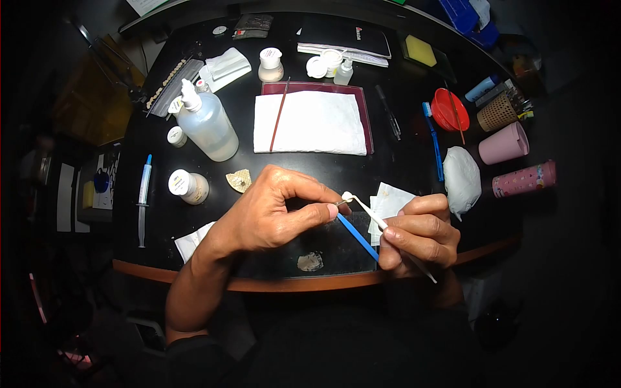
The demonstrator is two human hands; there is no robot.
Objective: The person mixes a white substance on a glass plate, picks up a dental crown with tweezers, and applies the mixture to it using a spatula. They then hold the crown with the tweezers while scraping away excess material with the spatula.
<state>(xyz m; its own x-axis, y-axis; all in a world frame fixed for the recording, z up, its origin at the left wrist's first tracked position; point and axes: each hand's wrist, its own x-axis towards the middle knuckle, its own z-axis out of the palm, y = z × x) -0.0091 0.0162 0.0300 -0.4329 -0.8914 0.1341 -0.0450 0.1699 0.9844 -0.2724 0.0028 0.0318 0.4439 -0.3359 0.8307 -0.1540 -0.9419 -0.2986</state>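
My left hand (275,207) pinches a thin metallic piece between thumb and forefinger; most of it is hidden by the fingers. At its end sits a small white tooth-like piece (348,196). My right hand (420,234) is closed pen-style round a slender white-handled dental instrument (372,216). The instrument's bent tip meets the white piece, and its dark rear end sticks out below the hand. Beneath the hands runs a blue stick (357,235). White paper sheets (391,200) lie behind the right hand, and a perforated beige piece (239,180) lies beyond the left.
A folded white tissue (323,126) with a red brush (279,116) lies ahead. Left stand a squeeze bottle (210,126), a powder jar (187,186) and a syringe (143,200). Right are a red bowl (447,108), a blue toothbrush (435,142), a white bundle (461,178) and a pink cup (503,143).
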